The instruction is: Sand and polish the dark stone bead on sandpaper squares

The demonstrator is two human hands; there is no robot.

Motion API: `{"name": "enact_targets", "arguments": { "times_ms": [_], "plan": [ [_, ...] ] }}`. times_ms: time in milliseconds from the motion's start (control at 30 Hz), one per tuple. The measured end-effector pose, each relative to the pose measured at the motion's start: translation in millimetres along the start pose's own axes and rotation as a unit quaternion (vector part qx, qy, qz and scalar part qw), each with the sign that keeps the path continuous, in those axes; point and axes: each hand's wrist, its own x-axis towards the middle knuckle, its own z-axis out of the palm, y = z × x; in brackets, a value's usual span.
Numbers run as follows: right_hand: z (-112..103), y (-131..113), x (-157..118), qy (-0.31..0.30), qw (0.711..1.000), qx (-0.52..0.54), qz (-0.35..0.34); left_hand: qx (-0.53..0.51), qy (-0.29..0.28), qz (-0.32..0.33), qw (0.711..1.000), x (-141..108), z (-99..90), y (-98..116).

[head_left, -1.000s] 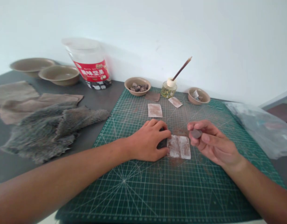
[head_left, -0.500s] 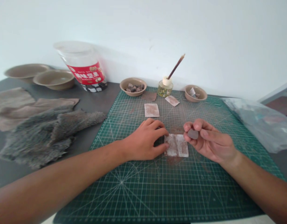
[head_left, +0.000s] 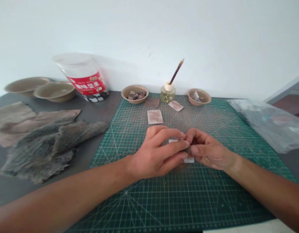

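A small grey-brown stone (head_left: 187, 149) is pinched between my hands, mostly covered by fingers. My right hand (head_left: 211, 150) grips it from the right with thumb and fingertips. From the left, my left hand (head_left: 159, 151) closes its fingertips on the same stone. Directly beneath lies a whitish sandpaper piece (head_left: 189, 160) stained with brown dust, its middle hidden by the hands. Beyond the hands, another dusty sandpaper square (head_left: 154, 117) rests flat on the green cutting mat (head_left: 144, 207).
At the back stand a bowl of stones (head_left: 135, 101), a glass bottle (head_left: 168, 94) holding a brush-like stick, and a smaller bowl (head_left: 199, 103). Grey cloths (head_left: 40, 152), a red-labelled plastic jar (head_left: 87, 85) and two bowls (head_left: 54, 94) are left. A clear plastic bag (head_left: 271, 126) lies right.
My left hand has left the sandpaper's edge and moved right onto the stone. My right hand has brought the stone left and slightly down, over the sandpaper. The view has shifted slightly.
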Motion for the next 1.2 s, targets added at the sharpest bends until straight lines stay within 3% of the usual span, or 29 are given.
{"name": "enact_targets", "arguments": {
  "times_ms": [533,1000,1200],
  "plan": [
    [4.3,5.9,-0.3,0.008,0.997,0.069,-0.020,0.034,0.026,0.027,0.999,3.3,-2.4,5.1],
    [0.9,4.0,-4.3,-0.028,0.999,0.020,0.001,0.003,0.034,0.002,0.999,1.3,0.7,2.5],
    [-1.4,6.9,-6.5,-0.053,0.999,0.000,-0.014,-0.003,0.009,0.004,1.000,1.6,0.6,0.0]
  ]
}}
